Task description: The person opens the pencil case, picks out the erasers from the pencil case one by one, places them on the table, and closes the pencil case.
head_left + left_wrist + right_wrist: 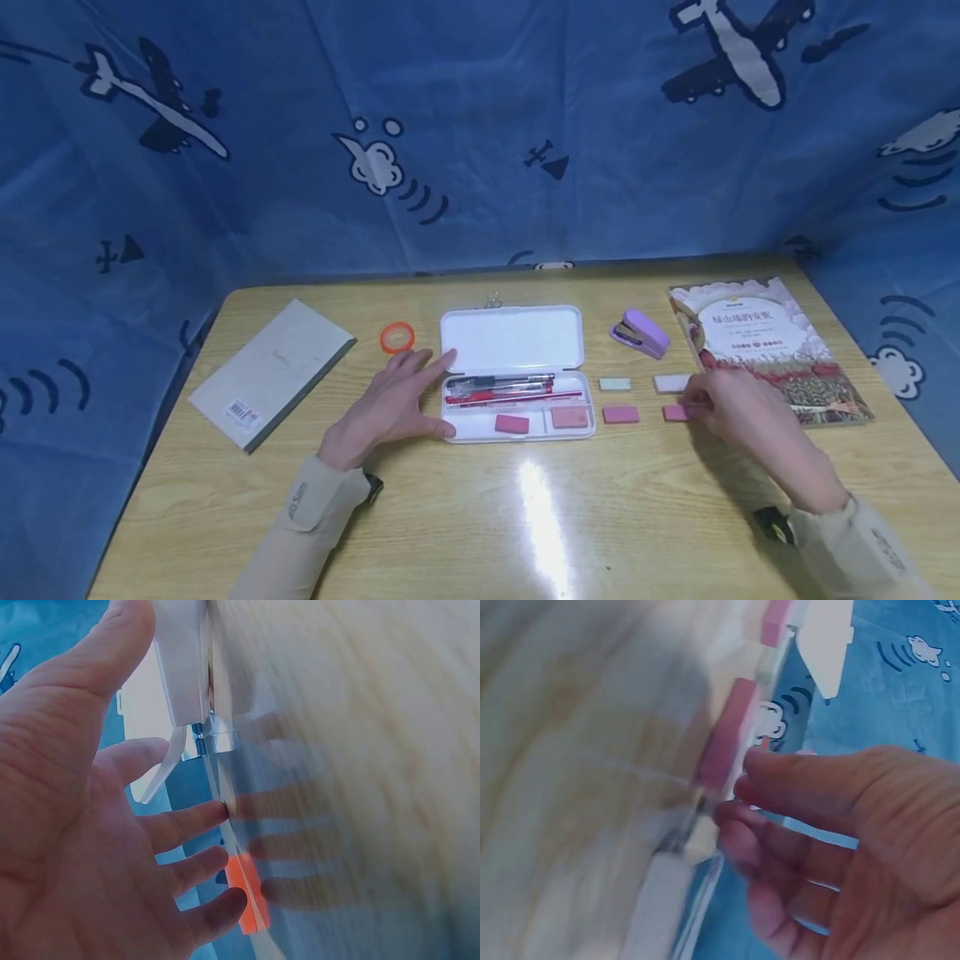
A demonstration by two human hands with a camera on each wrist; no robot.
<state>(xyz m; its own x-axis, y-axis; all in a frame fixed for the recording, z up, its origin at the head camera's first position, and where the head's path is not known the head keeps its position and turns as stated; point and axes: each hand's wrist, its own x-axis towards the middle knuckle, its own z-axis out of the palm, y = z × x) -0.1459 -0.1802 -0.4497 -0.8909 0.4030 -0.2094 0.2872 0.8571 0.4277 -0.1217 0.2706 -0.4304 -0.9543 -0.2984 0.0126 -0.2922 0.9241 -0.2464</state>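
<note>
Both bare hands [390, 400] [738, 408] emerge from beige sleeves [311, 517] with small cuff lettering; black wrist straps [772, 523] show at the cuffs.

This looks like a study desk set up in a home or a small recording corner. A light wooden table [480, 517] stands enclosed on the left, far and right sides by a blue cloth [480, 125] printed with aeroplanes and clouds. School stationery lies on it: an open white pencil case [514, 337] with pens, coloured erasers, a purple stapler [640, 332], a notebook [273, 371] at left and a book [768, 346] at right.
</note>
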